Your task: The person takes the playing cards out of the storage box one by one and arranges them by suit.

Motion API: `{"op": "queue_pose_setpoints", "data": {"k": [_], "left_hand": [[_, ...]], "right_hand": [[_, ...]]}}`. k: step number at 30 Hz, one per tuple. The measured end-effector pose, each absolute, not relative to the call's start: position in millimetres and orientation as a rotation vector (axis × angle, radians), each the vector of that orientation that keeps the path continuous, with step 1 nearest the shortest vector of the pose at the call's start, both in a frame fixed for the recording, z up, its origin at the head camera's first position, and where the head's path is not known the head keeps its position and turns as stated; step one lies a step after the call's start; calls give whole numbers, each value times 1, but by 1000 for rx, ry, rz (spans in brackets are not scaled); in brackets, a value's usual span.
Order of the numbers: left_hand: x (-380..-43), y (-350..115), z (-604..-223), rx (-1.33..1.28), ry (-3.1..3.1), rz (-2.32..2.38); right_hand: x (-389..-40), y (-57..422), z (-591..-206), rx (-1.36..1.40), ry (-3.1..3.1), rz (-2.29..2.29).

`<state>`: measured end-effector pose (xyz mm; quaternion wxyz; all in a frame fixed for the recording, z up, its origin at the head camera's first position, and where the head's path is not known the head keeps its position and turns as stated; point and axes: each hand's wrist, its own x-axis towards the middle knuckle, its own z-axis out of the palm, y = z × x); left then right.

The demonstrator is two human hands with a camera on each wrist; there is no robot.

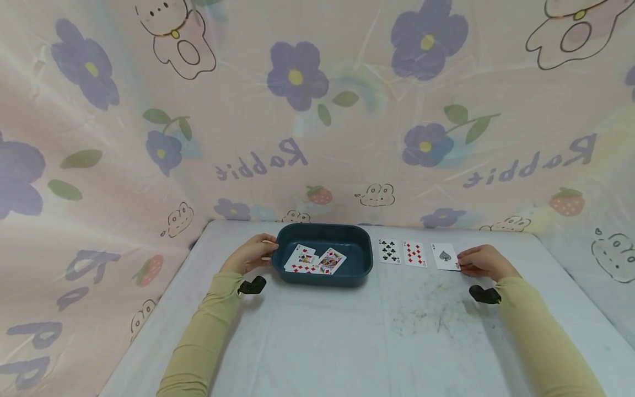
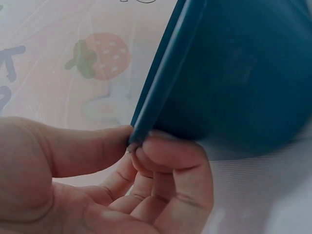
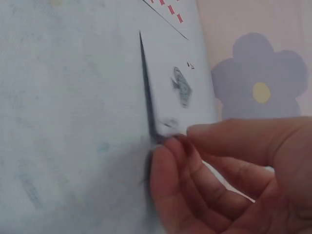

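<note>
My left hand (image 1: 252, 253) grips the left end of a dark blue rectangular basin (image 1: 324, 280); in the left wrist view, thumb and fingers pinch the basin's rim (image 2: 168, 73). Inside the basin lie several face-up playing cards, among them a face card (image 1: 331, 260) and a red diamond card (image 1: 302, 269). To the right, my right hand (image 1: 488, 262) pinches the ace of spades (image 1: 445, 256) by its near right corner. In the right wrist view this ace (image 3: 168, 97) is tilted, one edge casting a shadow on the table.
Between basin and ace, a club card (image 1: 389, 251) and a diamond card (image 1: 414, 254) lie face up in a row. The white-covered table (image 1: 317, 342) has dark smudges right of centre. A patterned curtain (image 1: 347, 138) hangs behind and at both sides.
</note>
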<state>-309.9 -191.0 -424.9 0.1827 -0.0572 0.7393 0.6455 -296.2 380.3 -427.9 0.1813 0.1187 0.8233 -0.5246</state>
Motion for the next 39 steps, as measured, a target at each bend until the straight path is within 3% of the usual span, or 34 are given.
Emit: {"op": "queue_pose_setpoints", "data": {"k": [7,14,27,39], "left_hand": [[-305,-192,-429,-168,2077,1821],[-305,-193,-430,-167,2085,1807],[-308,-187,-422,-180,2116,1758],[-311,-187,-415,-228,2119,1752]], "right_hand": [[-296,380,-434,313,2360,-1481],[-303,362,-420,-4,2498,-1434],[-337,242,-353,-372,2360,-1454],[-360,151,-372,-528,2089,-1420]]}}
